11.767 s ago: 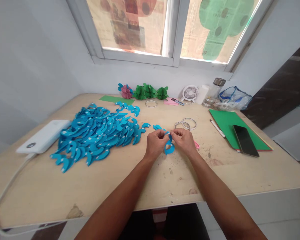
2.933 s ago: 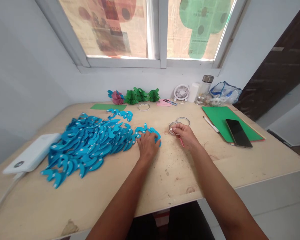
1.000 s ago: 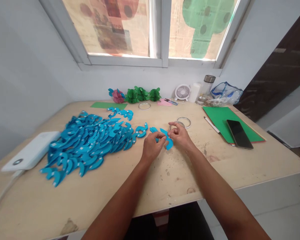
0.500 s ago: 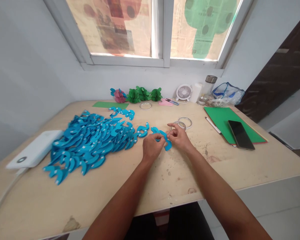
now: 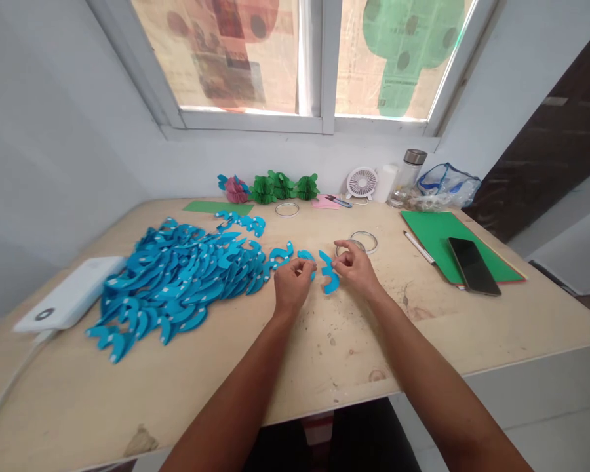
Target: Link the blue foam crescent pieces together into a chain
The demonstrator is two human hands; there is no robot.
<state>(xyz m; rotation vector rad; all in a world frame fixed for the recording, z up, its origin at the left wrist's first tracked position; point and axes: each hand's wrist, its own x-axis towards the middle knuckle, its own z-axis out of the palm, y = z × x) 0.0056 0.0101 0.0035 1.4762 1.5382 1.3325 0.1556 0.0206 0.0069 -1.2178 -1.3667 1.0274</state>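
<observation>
Between finger and thumb of my right hand [image 5: 358, 270], a wavy blue paper cutout [image 5: 331, 284] is pinched by its edge. My right index finger points out to the left over one of two tape rolls [image 5: 371, 241]. My left hand [image 5: 293, 286] is closed in a pinch beside more blue paper pieces [image 5: 305, 255]; its fingers partly cover them. A gap separates the two hands. Left of them spreads a big pile of curved blue paper cutouts [image 5: 187, 262] with small white squares on them. A few loose cutouts [image 5: 280, 253] lie between pile and left hand.
At the back stand green paper figures [image 5: 281, 185], a pink-and-blue one [image 5: 236, 189], a small fan [image 5: 362, 182] and a bottle [image 5: 409, 176]. A phone [image 5: 472, 265] rests on green sheets [image 5: 437, 229] at right, near a pen [image 5: 419, 247]. A white power bank [image 5: 73, 288] lies at left.
My hands were close together over the blue paper; now they are apart. The left moved slightly left, and the wavy cutout in my right hand shows separately from the other pieces.
</observation>
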